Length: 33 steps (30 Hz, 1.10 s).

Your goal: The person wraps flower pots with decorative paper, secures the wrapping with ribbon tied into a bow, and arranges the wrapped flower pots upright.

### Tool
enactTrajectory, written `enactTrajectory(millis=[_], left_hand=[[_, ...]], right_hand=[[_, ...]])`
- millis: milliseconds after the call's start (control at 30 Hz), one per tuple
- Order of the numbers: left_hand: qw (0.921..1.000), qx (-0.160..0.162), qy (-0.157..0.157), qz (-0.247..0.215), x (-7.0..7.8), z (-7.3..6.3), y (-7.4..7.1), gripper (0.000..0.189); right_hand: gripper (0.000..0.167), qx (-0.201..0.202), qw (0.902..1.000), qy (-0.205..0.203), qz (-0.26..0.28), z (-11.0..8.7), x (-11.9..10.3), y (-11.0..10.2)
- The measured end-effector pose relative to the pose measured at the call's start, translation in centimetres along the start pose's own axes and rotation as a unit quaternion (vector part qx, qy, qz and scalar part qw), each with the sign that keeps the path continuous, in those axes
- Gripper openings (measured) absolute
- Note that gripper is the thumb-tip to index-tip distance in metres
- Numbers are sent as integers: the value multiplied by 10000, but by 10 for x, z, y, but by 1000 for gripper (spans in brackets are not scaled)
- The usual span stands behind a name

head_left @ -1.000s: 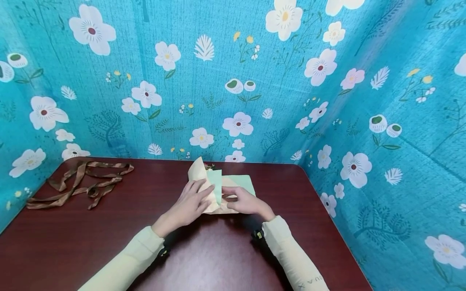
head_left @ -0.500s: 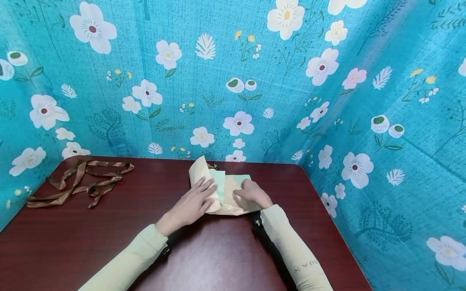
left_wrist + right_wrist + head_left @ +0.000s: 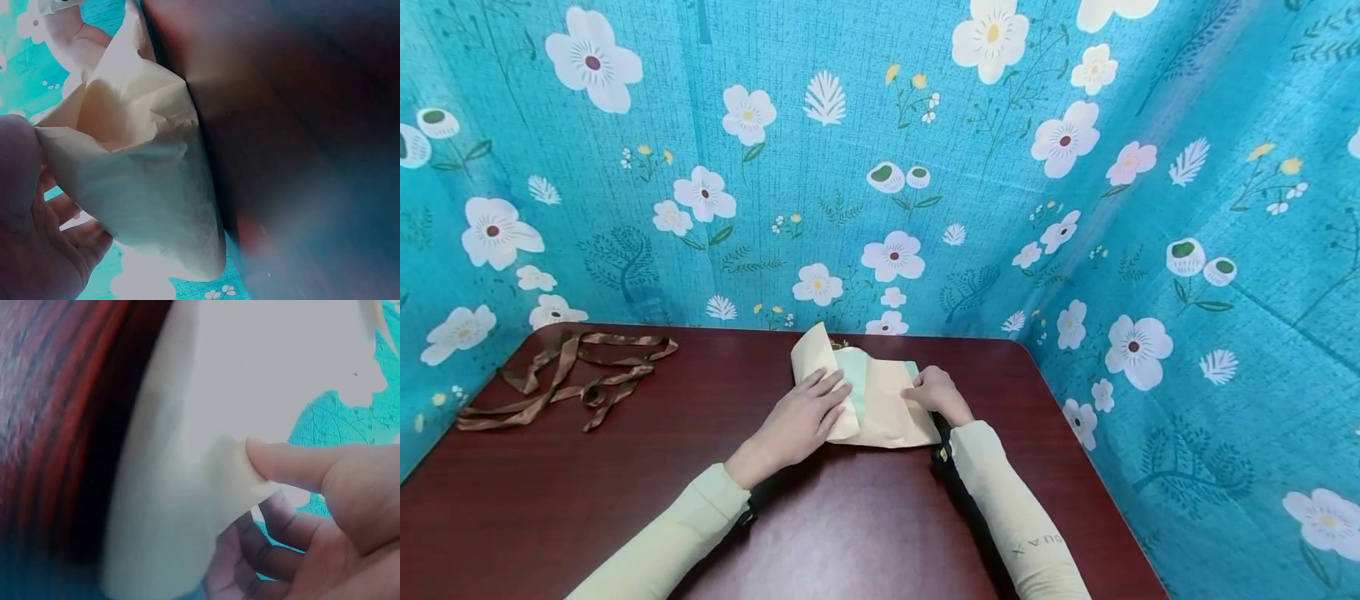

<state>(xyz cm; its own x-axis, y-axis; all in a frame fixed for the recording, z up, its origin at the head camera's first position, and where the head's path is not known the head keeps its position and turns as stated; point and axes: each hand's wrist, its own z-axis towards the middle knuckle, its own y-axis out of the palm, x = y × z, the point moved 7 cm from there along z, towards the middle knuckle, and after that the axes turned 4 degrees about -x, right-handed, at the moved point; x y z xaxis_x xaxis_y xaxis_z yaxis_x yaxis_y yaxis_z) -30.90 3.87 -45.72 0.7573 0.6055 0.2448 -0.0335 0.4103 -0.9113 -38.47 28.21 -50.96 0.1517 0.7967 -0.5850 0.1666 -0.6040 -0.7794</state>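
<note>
A sheet of cream wrapping paper with a mint-green side lies near the table's back edge, its left flap standing up in a fold. My left hand rests on that flap with its fingers extended. In the left wrist view the paper bulges into a hollow fold beside the left fingers. At the paper's right edge, my right hand pinches it. Up close, the right thumb presses on the paper from above, with the fingers curled beneath.
A brown ribbon lies in loose loops at the table's back left. Just behind the paper, a small gold-brown bit shows. Blue flowered cloth hangs along the back and right of the dark red table.
My right hand has moved to the right, from inside the fold to the right edge, unfolding the cream paper over the green. The left hand has shifted only slightly on the flap.
</note>
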Motion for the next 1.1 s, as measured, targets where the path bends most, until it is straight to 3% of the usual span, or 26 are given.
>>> enactTrajectory(millis=[133, 267, 433, 700, 767, 933, 1033, 1100], left_hand=[[9996, -29, 72, 268, 3, 2, 1, 37], [9992, -11, 58, 403, 5, 2, -1, 37], [9990, 86, 45, 448, 5, 4, -4, 36], [9979, 54, -30, 641, 8, 5, 1, 43], [9978, 171, -87, 634, 8, 4, 0, 46], [9970, 458, 9, 631, 9, 2, -2, 39], [9966, 457, 63, 677, 9, 2, -2, 36], [9968, 424, 46, 677, 9, 3, -2, 36]], right_hand=[[58, 20, 9988, 431, -223, 0, 8, -2], [45, 113, 9962, 714, -478, -2, 10, -3], [29, 354, 9953, 693, -574, -6, 5, -6], [30, 286, 9951, 720, -621, -10, 8, -2], [39, 214, 9957, 770, -473, -9, 9, -2], [35, 149, 9967, 776, -158, -12, 13, -2], [47, 174, 9972, 724, -79, -13, 14, -4], [41, 146, 9975, 694, -69, -12, 14, -4]])
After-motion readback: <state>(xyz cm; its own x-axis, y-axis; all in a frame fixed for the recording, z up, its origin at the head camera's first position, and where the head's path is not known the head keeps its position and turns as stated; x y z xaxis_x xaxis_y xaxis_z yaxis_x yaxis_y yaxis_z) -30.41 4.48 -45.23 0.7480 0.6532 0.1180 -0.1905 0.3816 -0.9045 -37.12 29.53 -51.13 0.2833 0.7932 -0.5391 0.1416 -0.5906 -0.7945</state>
